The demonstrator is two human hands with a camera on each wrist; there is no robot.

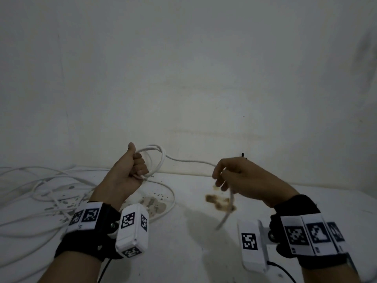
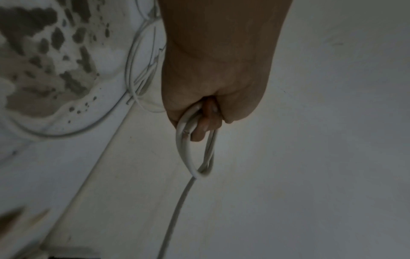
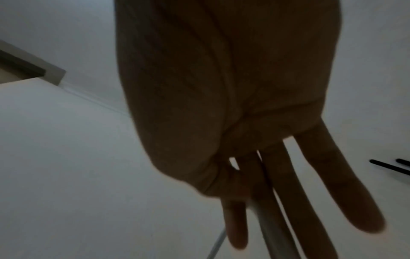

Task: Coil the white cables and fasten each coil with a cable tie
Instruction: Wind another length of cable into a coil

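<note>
My left hand is raised above the table and grips a small coil of white cable in its fist, thumb up. The left wrist view shows the same coil looping out below the curled fingers. From the coil the cable runs right to my right hand. That hand holds it loosely between thumb and fingers, and the tail hangs blurred below. In the right wrist view the cable passes between thumb and long fingers. Black cable ties lie beyond the right hand.
A loose heap of white cables sprawls over the left side of the white table. Dark speckled stains and a brown stain mark the surface. A white wall stands close behind.
</note>
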